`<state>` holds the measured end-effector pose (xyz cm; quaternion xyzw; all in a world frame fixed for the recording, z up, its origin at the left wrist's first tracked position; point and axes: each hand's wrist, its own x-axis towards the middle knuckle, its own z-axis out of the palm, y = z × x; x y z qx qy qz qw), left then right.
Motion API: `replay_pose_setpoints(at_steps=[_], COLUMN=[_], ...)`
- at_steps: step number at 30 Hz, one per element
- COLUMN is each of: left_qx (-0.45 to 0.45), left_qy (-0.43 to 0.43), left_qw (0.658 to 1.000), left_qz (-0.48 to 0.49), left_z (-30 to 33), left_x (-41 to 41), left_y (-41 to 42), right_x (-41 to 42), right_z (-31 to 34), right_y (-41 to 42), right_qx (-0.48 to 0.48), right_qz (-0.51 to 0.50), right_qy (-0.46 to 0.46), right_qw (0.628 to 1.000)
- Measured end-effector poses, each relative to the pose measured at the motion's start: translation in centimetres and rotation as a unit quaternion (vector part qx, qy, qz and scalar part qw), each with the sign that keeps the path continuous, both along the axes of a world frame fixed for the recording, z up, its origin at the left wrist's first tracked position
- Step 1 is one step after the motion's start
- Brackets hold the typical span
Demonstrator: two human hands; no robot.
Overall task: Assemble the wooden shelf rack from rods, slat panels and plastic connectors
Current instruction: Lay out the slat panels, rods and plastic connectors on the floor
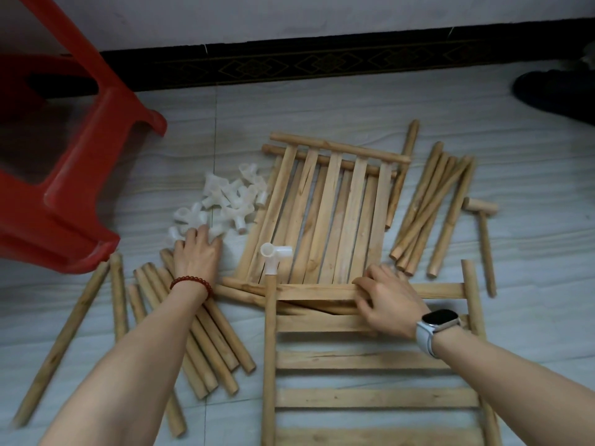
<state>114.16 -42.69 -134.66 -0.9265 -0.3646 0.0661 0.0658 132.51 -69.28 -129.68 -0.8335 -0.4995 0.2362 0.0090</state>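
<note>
A: Near slat panel (370,358) — position?
B: Flat on the tiled floor (322,107), slats crosswise, side rods running toward the camera. White connector (275,254) pushed onto the far end of its left rod.

A: Right hand (391,304)?
B: On the panel's farthest slat, fingers curled over the slat's edge, gripping it. Watch (438,320) on the wrist.

A: Left hand (198,249)?
B: Left of the panel, down on the near edge of the pile of connectors (225,204). Fingertips among the pieces; cannot tell whether any is held. Red bead bracelet (191,284) on the wrist.

A: Other parts around the panel?
B: Stacked slat panels (325,214) just beyond it, near ends under the gripped slat. Loose rods (206,346) to its left, under the left forearm. Second bundle of rods (428,207) beyond its right corner. Wooden mallet (483,239) right of that bundle. Red plastic stool (67,149) far left, on its side.
</note>
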Motion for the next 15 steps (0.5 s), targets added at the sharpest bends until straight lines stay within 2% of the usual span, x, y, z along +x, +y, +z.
replay_pose_setpoints(at_steps=[4, 7, 8, 11, 13, 15], left_qx=[-0.027, -0.080, -0.107, -0.192, -0.253, -0.400], left_qy=[-0.012, -0.151, -0.225, -0.446, -0.504, -0.519], left_qw=[0.999, 0.982, 0.962, 0.864, 0.820, 0.748], left_qz=[0.017, 0.084, 0.112, 0.129, 0.096, 0.107], left_z=[-0.1, 1.4, 2.1, 5.5, 8.3, 10.5], left_x=[-0.1, 0.7, 1.1, 2.5, 3.6, 4.8], left_y=[-0.1, -1.1, -1.6, -3.2, -4.1, -5.0], right_x=[-0.1, 0.0, 0.1, 0.6, 1.2, 1.7], right_z=[-0.2, -0.4, -0.4, 0.0, 0.7, 1.8], right_y=[0.1, 0.0, 0.0, 0.2, 0.5, 1.0], right_qx=[-0.010, -0.017, -0.018, -0.027, -0.036, -0.010], right_qz=[0.006, 0.012, 0.013, 0.017, 0.013, -0.019], right_qy=[0.007, 0.010, 0.007, 0.024, 0.057, 0.103], right_qw=[1.000, 1.000, 1.000, 0.999, 0.998, 0.994])
